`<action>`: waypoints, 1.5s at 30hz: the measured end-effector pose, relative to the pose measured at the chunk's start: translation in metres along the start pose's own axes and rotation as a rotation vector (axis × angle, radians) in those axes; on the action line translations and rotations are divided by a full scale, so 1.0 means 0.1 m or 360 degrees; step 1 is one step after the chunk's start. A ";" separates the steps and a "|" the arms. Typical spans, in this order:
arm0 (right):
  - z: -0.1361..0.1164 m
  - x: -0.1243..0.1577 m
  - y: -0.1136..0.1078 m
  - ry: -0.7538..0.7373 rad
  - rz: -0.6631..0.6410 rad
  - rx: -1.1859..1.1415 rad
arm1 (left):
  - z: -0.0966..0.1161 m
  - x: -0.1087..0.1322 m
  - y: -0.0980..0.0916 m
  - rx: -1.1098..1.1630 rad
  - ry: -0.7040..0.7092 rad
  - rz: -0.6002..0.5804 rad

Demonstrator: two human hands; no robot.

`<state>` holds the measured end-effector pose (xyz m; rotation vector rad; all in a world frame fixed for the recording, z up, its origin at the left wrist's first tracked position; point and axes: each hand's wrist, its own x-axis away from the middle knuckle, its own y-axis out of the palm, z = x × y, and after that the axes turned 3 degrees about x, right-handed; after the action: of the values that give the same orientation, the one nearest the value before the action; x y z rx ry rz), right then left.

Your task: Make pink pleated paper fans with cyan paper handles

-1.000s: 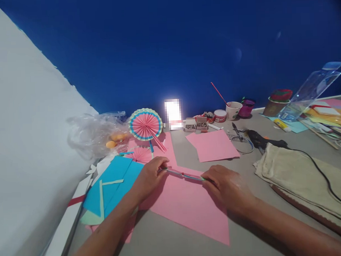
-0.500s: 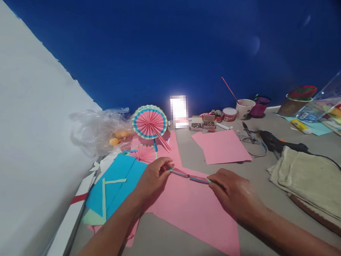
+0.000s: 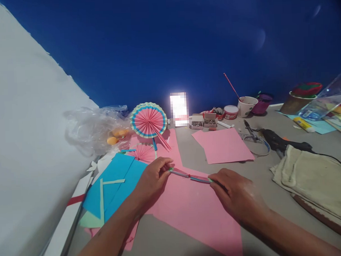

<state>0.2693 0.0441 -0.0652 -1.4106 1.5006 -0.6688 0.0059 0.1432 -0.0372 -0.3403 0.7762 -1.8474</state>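
Between my two hands stretches a narrow folded paper strip (image 3: 199, 178), pink and blue with green ends and a red tie at its middle. My left hand (image 3: 158, 177) pinches one green end, and my right hand (image 3: 231, 189) pinches the other. The strip is held above a large pink paper sheet (image 3: 190, 220). Behind it stands a round pleated paper fan (image 3: 148, 120) in pink, blue and pale green, with pink and blue strips hanging from it. A second pleated pink fan (image 3: 143, 153) lies partly covered by blue paper (image 3: 116, 182).
Another pink sheet (image 3: 229, 145) lies beyond my right hand. To the right are a black glue gun (image 3: 283, 141), a folded beige cloth (image 3: 318, 182) and a yellow glue stick (image 3: 303, 124). Small open boxes (image 3: 204, 121) and a paper cup (image 3: 246, 106) line the blue wall. A plastic bag (image 3: 95, 130) sits left.
The camera view has shifted slightly. Both hands keep their pinch on the paper strip, which stays nearly where it was.
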 end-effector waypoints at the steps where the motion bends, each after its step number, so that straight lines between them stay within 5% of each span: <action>1: 0.00 0.00 0.00 -0.0008 0.0003 0.0007 | 0.00 0.00 0.00 0.0000 -0.0003 -0.0005; 22: 0.00 0.00 -0.01 -0.0018 -0.0029 0.0044 | -0.07 -0.02 -0.04 -0.0090 0.0187 -0.0047; 26: 0.03 -0.01 -0.05 -0.0050 0.0009 0.0076 | 0.10 0.07 -0.19 -0.0191 0.0274 -0.0066; 31: 0.05 -0.07 -0.26 -0.0183 0.0064 0.0141 | 0.50 0.52 -0.29 -0.0308 0.0277 -0.0097; 37: 0.03 -0.41 -0.46 -0.0455 -0.0043 0.0351 | 0.66 1.13 0.17 -0.0217 0.0044 0.0114; 45: 0.16 -0.59 -0.07 -0.0616 -0.0295 0.0188 | 0.56 1.44 0.66 -0.0075 -0.0097 0.0213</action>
<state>0.2809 0.1029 -0.0501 -1.4994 1.0229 -0.5476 0.0270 -0.0222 -0.0553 -0.3644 0.7831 -1.6882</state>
